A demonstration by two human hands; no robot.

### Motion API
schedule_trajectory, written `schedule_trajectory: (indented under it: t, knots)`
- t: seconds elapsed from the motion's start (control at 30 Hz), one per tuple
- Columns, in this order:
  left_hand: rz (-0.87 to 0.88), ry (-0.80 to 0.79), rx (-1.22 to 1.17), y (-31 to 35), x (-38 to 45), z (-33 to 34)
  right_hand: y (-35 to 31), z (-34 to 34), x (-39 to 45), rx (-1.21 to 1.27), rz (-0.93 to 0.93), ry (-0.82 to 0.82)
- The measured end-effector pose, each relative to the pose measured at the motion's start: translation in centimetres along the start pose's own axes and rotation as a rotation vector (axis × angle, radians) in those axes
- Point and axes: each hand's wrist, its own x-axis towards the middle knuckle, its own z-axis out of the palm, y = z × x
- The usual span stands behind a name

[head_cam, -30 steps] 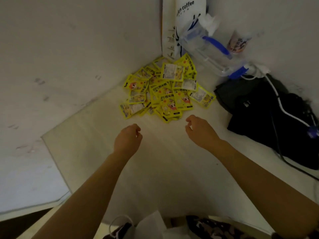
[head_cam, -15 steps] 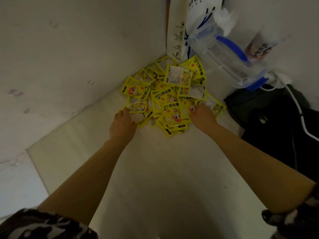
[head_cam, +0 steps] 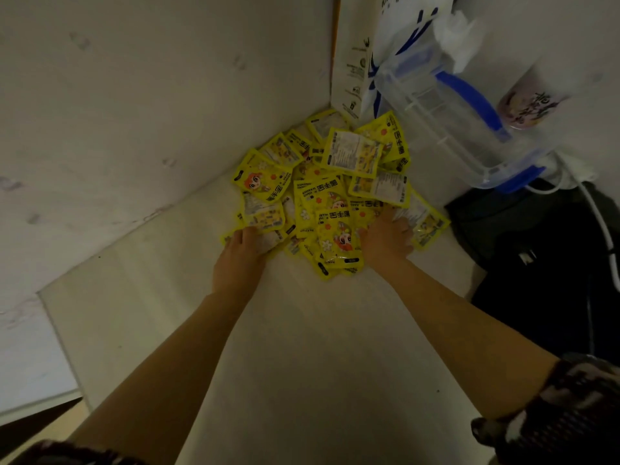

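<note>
Heap of yellow printed foil packets (head_cam: 322, 196) lies just left of clear plastic box with blue clips (head_cam: 446, 129). Left hand (head_cam: 239, 263) and right hand (head_cam: 385, 245) touch the heap's near edge; whether either pinches a packet cannot be told. Gathering judged barely begun, no packet lifted

In the far corner, upright against the wall (head_cam: 134, 95), a white paper coffee bag (head_cam: 349, 62). Just right of it, tilted, a clear plastic container (head_cam: 436, 129) with blue clips. Behind that, a printed cup (head_cam: 533, 102). Lower right on the pale tabletop (head_cam: 302, 347), a black bag (head_cam: 543, 263) crossed by a white cable (head_cam: 600, 226).
</note>
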Motion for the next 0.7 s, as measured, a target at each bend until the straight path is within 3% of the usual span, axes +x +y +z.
schedule_trajectory:
  t: [0.43, 0.7]
  knots:
    - [0.129, 0.096, 0.188, -1.9, -5.5, 1.3, 3.1, 0.3, -1.7, 0.157, 0.041, -0.156]
    - [0.043, 0.163, -0.052, -0.7, -4.5, -1.7, 5.1, -1.8, -1.3, 0.233, -0.159, -0.101]
